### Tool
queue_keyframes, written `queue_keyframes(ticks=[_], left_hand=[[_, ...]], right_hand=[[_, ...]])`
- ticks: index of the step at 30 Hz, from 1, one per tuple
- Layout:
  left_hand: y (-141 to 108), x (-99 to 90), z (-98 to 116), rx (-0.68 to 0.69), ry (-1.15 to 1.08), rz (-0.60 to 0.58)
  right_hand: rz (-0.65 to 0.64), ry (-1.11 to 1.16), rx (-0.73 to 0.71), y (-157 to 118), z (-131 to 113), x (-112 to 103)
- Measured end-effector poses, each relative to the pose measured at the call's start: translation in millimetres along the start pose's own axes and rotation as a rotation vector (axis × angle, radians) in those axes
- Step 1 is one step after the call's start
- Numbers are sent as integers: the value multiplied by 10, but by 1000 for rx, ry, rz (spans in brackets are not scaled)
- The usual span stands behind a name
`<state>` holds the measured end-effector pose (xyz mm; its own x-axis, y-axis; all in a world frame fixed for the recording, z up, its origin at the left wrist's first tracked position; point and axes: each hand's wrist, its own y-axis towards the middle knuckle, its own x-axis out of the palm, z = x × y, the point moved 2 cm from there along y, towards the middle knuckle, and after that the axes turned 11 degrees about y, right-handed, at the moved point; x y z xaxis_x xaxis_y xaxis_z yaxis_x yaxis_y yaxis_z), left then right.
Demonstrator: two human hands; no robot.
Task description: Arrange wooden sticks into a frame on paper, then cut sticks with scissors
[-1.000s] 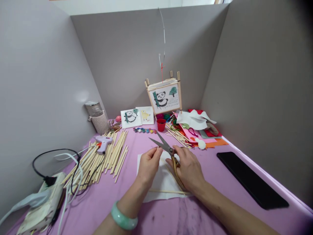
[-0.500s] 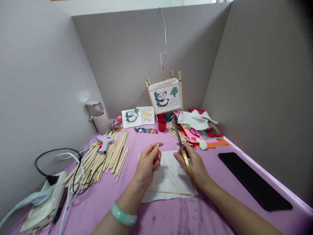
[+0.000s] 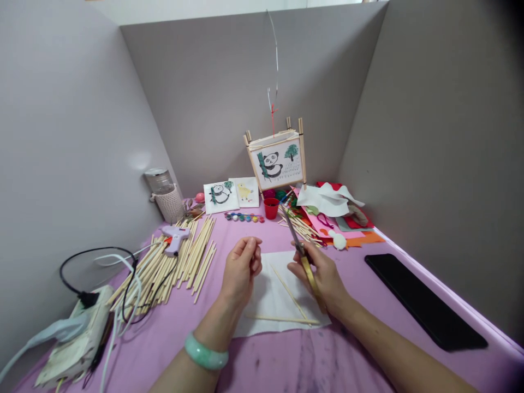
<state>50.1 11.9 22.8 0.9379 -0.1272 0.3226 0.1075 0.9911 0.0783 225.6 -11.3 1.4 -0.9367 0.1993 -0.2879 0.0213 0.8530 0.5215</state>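
Observation:
My left hand [image 3: 242,268] is closed above the left edge of a white sheet [image 3: 266,295], thumb against the curled fingers; anything between them is too small or hidden to make out. In my right hand [image 3: 321,278] are scissors with gold handles [image 3: 310,275], their blades pointing up and away toward the red cup. Two thin wooden sticks lie on the sheet below the hands: one slanted [image 3: 290,292], the other nearly level [image 3: 282,319], close together at their right ends.
Wooden sticks [image 3: 198,256] and a glue gun [image 3: 176,239] lie left, near a power strip [image 3: 77,333]. Behind are a red cup [image 3: 271,209], paint pots [image 3: 245,218] and a hanging panda lantern [image 3: 278,164]. Felt [image 3: 360,239] and a black slab [image 3: 426,300] are right.
My left hand has shifted slightly left, and the small stick end at its fingertips no longer shows. My right hand and the scissors have moved a little left, with the blades lower.

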Motion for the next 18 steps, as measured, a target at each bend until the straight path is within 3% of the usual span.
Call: queue_keyframes(ticks=[7, 11, 18], left_hand=[[34, -31, 48, 88, -230, 57], [103, -113, 54, -11, -545, 79], [131, -193, 95, -49, -741, 144]], right_hand=[[-24, 40, 74, -16, 18, 41], [-21, 168, 96, -19, 36, 34], [-251, 301, 75, -104, -124, 173]])
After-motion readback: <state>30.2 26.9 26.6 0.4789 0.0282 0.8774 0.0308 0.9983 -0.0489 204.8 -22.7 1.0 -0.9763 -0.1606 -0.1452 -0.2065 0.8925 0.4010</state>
